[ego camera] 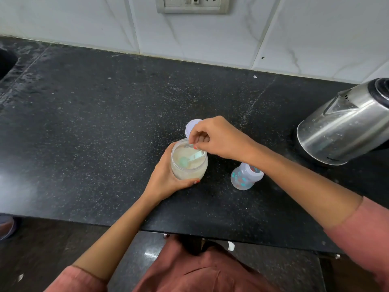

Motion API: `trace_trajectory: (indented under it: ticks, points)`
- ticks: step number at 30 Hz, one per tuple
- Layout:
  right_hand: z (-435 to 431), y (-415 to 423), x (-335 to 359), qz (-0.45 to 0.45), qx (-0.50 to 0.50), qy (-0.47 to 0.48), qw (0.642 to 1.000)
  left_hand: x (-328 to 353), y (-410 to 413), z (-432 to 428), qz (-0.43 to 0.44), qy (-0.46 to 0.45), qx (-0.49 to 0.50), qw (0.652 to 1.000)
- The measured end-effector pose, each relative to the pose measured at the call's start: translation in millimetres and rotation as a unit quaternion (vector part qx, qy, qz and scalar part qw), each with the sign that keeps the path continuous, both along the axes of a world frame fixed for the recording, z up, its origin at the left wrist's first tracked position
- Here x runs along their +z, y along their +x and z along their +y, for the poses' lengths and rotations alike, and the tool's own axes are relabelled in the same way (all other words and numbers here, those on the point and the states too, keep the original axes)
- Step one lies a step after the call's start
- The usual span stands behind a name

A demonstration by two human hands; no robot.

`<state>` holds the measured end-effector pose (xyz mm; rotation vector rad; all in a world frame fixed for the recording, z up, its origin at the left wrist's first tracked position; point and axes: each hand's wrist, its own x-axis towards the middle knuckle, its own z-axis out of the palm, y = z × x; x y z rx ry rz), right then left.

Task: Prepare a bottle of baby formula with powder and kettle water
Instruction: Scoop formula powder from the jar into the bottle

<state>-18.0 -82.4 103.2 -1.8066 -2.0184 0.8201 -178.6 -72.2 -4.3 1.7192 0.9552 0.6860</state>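
A clear plastic jar (190, 169) of pale formula powder stands open on the black counter, and my left hand (163, 180) grips its side. A light green scoop (190, 158) lies inside the jar, bowl down in the powder. My right hand (214, 137) hovers over the jar's mouth with thumb and fingers curled at the scoop's handle end; whether they pinch it is hard to tell. The jar's white lid (192, 125) lies just behind, partly hidden by my right hand. A small open baby bottle (245, 175) with printed markings stands to the right of the jar.
A steel electric kettle (345, 125) stands at the right edge of the black counter (105, 133). A wall socket (192, 4) sits on the white tiled wall behind. A dark sink edge (6, 62) shows at far left. The counter's front edge runs below my forearms.
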Motion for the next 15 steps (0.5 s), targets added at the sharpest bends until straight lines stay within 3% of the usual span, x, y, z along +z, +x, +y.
trace_trajectory:
  ticks: [9,15]
  points:
    - [-10,-19,-9,-0.26,0.043,-0.014,0.965,-3,0,-2,-0.013,-0.014,0.008,1.0]
    - [-5,-28,-8,-0.326,0.052,0.025,0.943,-2,0,-2,-0.017,-0.014,0.009,1.0]
